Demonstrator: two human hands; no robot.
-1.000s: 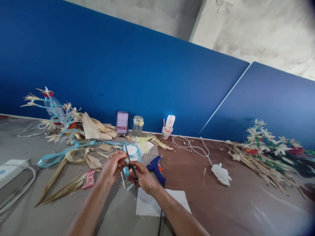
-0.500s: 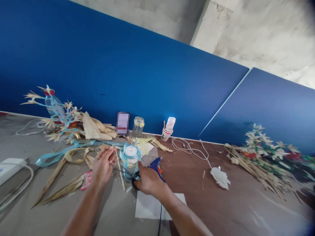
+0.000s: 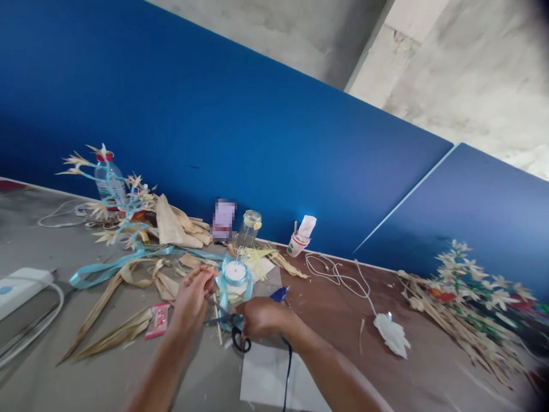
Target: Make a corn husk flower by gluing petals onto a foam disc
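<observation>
My left hand (image 3: 195, 294) is closed in a pinch just left of a roll of light-blue ribbon (image 3: 235, 273); what sits between its fingertips is too small to make out. My right hand (image 3: 261, 317) grips black-handled scissors (image 3: 241, 341) low over the table, one handle loop hanging below the fingers and the blades pointing left. Beneath the blades lies a thin pale stick (image 3: 217, 320), partly hidden. Behind my right hand shows the tip of a blue glue gun (image 3: 281, 294), mostly covered. A white sheet (image 3: 274, 375) lies under my right forearm.
Dried husks (image 3: 115, 335) and a pink packet (image 3: 157, 320) lie left. Farther back stand a husk-flower branch (image 3: 132, 200), a clear jar (image 3: 249, 229) and a paper cup (image 3: 297, 245). White cable (image 3: 337, 272) and more flowers (image 3: 461, 269) are right. A power strip (image 3: 23, 289) sits far left.
The view has shifted, so the scene sits slightly lower and farther right. The scissors have turned, with blades and a handle loop now showing clearly. My right hand covers more of the glue gun.
</observation>
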